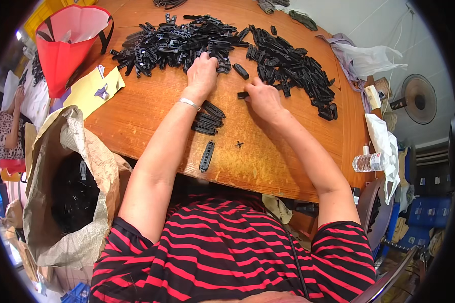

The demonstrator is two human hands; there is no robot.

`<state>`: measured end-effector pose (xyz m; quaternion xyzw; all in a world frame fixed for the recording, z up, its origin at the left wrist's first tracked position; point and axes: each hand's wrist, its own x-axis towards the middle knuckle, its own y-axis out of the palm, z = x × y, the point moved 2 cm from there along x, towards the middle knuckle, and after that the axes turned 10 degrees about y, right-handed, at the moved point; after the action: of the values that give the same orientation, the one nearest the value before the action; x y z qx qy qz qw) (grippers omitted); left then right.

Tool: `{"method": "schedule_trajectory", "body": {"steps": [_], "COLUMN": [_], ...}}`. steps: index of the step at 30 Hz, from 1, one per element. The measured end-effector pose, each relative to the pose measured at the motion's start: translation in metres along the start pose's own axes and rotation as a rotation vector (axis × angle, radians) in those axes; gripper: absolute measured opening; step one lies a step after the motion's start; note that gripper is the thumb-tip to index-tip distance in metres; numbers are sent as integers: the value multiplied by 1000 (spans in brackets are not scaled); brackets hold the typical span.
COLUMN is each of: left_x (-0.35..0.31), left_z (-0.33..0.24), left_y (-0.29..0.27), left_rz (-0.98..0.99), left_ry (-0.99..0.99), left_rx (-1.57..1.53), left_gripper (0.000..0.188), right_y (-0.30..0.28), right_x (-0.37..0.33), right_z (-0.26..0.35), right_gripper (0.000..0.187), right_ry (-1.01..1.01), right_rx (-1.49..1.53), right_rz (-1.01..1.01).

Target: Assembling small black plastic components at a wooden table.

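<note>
My left hand (202, 76) reaches to the near edge of a large heap of black ribbed plastic parts (172, 40). Its fingers are curled down among them, and what they grip is hidden. A short black plastic part (242, 95) is pinched in the fingers of my right hand (264, 100), just above the table. Beyond that hand spreads a second heap of slim black plastic pieces (293, 60). One loose part (241, 71) lies between the heaps. Beside my left wrist several ribbed parts (207, 121) lie in a row, with a single one (206, 156) nearer me.
A tiny black cross-shaped piece (239, 144) lies on the wooden table (268, 161). At left are a red bag (68, 50), yellow paper (98, 91) and an open paper sack (86, 247) holding black parts. A plastic bottle (369, 162) and a fan (418, 99) are at right.
</note>
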<state>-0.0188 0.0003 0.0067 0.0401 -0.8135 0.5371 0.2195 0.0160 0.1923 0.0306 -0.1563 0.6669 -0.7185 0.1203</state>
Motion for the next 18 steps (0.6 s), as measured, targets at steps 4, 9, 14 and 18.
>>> {"method": "schedule_trajectory", "body": {"steps": [4, 9, 14, 18], "left_x": [-4, -19, -29, -31], "left_z": [-3, 0, -7, -16], "left_y": [3, -5, -36, -45], "left_rz": [-148, -93, -122, -85], "left_ry": [63, 77, 125, 156], "left_rx": [51, 1, -99, -242], "left_gripper": [11, 20, 20, 22], "right_y": [8, 20, 12, -7], "right_x": [6, 9, 24, 21], "right_z": [26, 53, 29, 27], "right_gripper": [22, 25, 29, 25], "right_ry": [-96, -129, 259, 425], "right_rx": [128, 350, 658, 1279], "right_rz": [-90, -160, -99, 143]}}
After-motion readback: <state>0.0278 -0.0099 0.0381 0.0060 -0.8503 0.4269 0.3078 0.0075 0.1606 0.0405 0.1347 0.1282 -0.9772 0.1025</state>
